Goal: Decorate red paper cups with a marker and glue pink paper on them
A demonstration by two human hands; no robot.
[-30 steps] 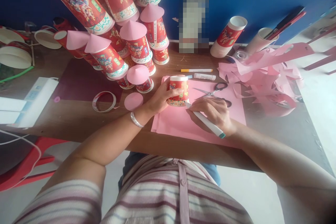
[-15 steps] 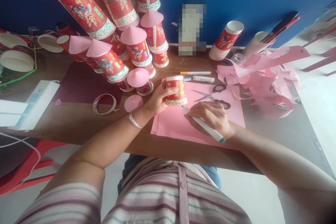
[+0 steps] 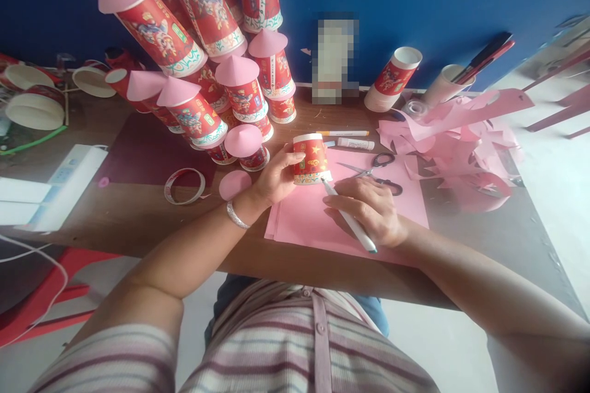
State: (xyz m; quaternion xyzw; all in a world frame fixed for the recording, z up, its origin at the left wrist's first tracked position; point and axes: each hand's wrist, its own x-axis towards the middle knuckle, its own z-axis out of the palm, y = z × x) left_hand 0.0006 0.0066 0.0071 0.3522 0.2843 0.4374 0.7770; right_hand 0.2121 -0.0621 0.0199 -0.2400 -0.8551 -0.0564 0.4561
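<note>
While left hand grips red cup, right hand holds marker at its base.

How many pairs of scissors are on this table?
1: the scissors lie on the pink paper, just beyond the right hand. Others could be hidden under the paper scraps.

red cup — white marker at lower edge

1 red cup in left grip, 1 white marker in right grip
</note>
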